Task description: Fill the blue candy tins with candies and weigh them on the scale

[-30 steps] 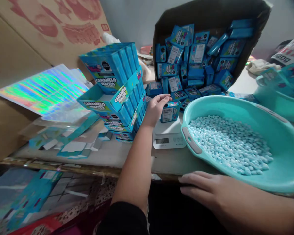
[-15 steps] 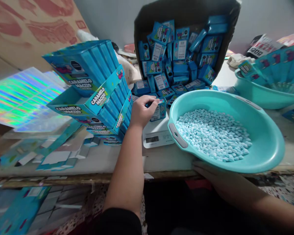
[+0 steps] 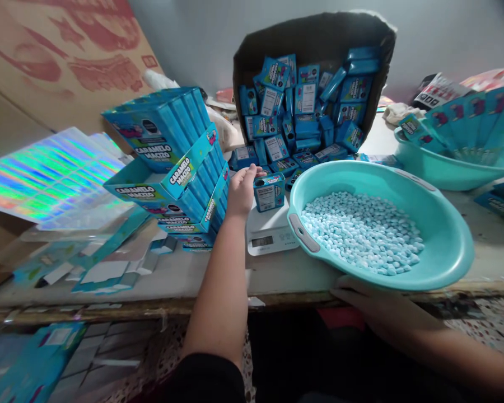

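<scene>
My left hand (image 3: 241,193) is beside a small blue candy box (image 3: 269,193), its fingers extended and not wrapped around it. The box stands upright on a white digital scale (image 3: 273,242) with a small display; its digits are too blurred to read. To the right, a turquoise bowl (image 3: 441,224) with grey grips holds many small pale-blue candies (image 3: 361,232). My right hand (image 3: 355,291) lies under the bowl's near rim at the table edge. Its fingers, partly in shadow, look stretched out and flat; I cannot tell whether they touch the bowl.
A tall stack of blue display cartons (image 3: 168,168) stands left of my arm. Behind the scale, a tipped cardboard box (image 3: 252,56) spills blue candy boxes. Another turquoise bowl (image 3: 437,168) with blue packaging sits at right. Cardboard scraps (image 3: 105,271) and shiny sheets (image 3: 54,179) lie left.
My left hand has loosened from around the small box and drawn left, leaving it standing on the scale. The view has shifted slightly. My right hand stays beneath the bowl's rim.
</scene>
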`<state>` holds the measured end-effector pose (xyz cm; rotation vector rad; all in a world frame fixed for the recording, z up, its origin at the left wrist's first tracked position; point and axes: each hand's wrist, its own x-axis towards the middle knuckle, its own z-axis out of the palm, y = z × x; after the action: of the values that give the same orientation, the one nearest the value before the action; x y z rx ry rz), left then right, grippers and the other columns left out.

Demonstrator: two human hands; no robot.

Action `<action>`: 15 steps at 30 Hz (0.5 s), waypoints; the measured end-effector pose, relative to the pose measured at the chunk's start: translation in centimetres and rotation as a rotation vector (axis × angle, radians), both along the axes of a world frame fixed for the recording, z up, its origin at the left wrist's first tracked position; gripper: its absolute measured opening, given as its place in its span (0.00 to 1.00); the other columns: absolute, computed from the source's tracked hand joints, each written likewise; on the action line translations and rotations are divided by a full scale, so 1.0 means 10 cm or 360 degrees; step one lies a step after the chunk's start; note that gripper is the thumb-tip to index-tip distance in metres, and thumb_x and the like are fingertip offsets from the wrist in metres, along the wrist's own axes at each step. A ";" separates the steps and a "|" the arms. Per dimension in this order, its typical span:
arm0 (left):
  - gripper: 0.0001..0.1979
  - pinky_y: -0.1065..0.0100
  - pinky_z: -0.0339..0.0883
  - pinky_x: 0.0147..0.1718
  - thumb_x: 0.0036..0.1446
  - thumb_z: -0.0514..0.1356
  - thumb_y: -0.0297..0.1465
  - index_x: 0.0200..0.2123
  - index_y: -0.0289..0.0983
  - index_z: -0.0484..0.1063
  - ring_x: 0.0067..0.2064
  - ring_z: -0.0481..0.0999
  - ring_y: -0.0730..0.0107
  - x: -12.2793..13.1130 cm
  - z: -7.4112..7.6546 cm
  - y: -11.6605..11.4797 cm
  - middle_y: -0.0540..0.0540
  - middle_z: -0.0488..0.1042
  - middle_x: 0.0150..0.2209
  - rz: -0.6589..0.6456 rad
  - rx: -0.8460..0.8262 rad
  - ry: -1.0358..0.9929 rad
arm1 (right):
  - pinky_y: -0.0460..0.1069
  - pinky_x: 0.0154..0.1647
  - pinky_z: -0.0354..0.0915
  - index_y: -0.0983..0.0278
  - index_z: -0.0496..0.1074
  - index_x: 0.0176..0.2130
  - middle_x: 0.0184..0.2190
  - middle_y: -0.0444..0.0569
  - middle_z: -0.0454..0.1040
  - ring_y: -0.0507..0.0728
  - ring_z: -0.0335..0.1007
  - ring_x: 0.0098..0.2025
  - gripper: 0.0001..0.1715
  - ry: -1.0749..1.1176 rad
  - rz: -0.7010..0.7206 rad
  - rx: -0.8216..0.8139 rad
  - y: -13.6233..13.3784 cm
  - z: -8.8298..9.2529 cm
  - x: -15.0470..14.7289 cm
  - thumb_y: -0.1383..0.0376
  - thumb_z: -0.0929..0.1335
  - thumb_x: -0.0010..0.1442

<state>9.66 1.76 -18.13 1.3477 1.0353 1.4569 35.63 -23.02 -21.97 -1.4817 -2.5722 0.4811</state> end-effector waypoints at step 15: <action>0.35 0.62 0.74 0.40 0.62 0.48 0.60 0.38 0.34 0.78 0.43 0.82 0.57 0.04 0.00 0.01 0.37 0.82 0.41 -0.0051 -0.0259 -0.0243 | 0.45 0.45 0.70 0.65 0.75 0.44 0.38 0.51 0.77 0.52 0.74 0.40 0.10 0.0854 0.0553 0.0298 0.50 0.82 -0.83 0.65 0.64 0.70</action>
<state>10.05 1.84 -18.12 1.1151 1.0054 1.3972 27.32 -18.04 -13.74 -0.7164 -2.3480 0.5644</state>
